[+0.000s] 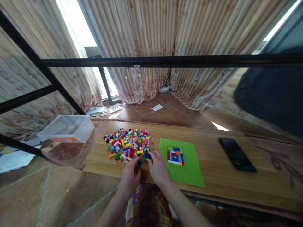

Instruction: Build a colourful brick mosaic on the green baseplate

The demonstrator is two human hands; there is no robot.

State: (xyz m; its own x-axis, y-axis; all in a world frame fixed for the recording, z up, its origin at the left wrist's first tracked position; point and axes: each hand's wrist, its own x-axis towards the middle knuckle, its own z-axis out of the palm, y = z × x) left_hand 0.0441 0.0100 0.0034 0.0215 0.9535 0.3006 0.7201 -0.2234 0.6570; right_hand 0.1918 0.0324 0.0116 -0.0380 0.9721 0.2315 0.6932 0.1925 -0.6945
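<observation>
My left hand (129,177) is at the front edge of the brick pile, its fingers closed around a dark green toy brick (139,163). Just to its right, my right hand (158,168) pinches a dark blue toy brick (148,155) between thumb and fingers. A heap of loose bricks in many colours (129,143) spreads over the tabletop beyond both hands. Right of my right hand lies a green baseplate (189,176). On it sits a roughly square build of blue, white, red and other bricks (175,156).
A clear plastic box (81,127) with an orange label stands at the left end of the table (213,176). Toward the right lies a black phone (237,154). A black metal rail (151,61) crosses in front of striped curtains (142,28). Papers rest on the tiled floor.
</observation>
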